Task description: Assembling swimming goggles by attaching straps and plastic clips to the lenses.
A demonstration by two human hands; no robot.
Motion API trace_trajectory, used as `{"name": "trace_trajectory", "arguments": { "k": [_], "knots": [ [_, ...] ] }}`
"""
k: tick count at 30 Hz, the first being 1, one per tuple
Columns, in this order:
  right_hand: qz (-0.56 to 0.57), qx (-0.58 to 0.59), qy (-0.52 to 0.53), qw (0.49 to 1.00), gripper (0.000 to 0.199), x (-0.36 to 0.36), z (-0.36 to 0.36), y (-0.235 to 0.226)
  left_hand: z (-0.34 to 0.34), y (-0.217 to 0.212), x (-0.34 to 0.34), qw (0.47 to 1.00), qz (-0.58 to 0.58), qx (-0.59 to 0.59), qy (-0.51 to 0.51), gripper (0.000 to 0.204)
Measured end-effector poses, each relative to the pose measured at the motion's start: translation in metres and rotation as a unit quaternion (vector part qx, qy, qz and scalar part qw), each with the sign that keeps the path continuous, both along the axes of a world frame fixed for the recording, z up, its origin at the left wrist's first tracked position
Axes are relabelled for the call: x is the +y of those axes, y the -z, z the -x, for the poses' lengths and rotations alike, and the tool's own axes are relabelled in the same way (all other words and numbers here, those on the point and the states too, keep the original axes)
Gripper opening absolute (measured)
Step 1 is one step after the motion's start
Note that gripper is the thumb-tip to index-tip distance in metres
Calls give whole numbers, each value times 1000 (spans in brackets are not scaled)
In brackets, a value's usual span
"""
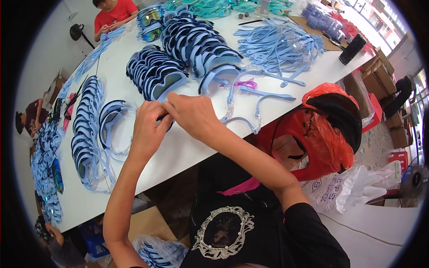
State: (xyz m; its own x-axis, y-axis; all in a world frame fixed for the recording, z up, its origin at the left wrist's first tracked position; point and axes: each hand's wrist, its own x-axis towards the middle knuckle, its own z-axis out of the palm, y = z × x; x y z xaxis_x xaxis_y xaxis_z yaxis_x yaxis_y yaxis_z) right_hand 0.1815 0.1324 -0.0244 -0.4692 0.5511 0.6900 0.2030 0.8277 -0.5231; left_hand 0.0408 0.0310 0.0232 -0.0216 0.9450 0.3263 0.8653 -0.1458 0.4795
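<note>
My left hand (pixel 149 121) and my right hand (pixel 191 114) meet over the near part of the white table (pixel 192 145), fingers pinched together. A small dark edge shows between them; the fingers hide the rest of what they hold. Just beyond lies a row of nested light-blue goggles (pixel 158 73) with dark lenses. A longer row of goggles (pixel 192 42) stretches behind it. Left of my left hand, a single pair of goggles (pixel 106 125) rests with its strap looped, beside another stacked row (pixel 82 129). To the right of my hands lie loose light-blue straps (pixel 257 107) with clear buckles.
A heap of blue straps (pixel 281 49) and a purple tie (pixel 246 84) lie toward the right. A black cylinder (pixel 352 49) stands near the right edge. A red stool (pixel 286 138) with orange plastic bags sits beside the table. A person in red (pixel 114 20) works across it.
</note>
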Motion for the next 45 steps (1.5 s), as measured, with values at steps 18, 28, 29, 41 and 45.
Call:
{"name": "trace_trajectory", "arguments": {
  "k": [18,28,29,41,45],
  "knots": [
    [293,76,-322,897,20,-6,-4,-37,76,8,-26,709,-16,-700,-86,52],
    [5,-88,-211,973,35,40,-19,-5,154,-48,-114,630,-203,-742,-100,42],
    [31,-93,-220,971,35,51,-30,-8,165,-52,-128,623,-207,-747,-108,39],
    [214,15,-174,961,14,127,-97,-32,217,-22,-232,689,-170,-705,0,24],
    [423,329,-247,807,14,88,-59,-39,124,-25,-165,823,-191,-516,-143,22]
  ]
}}
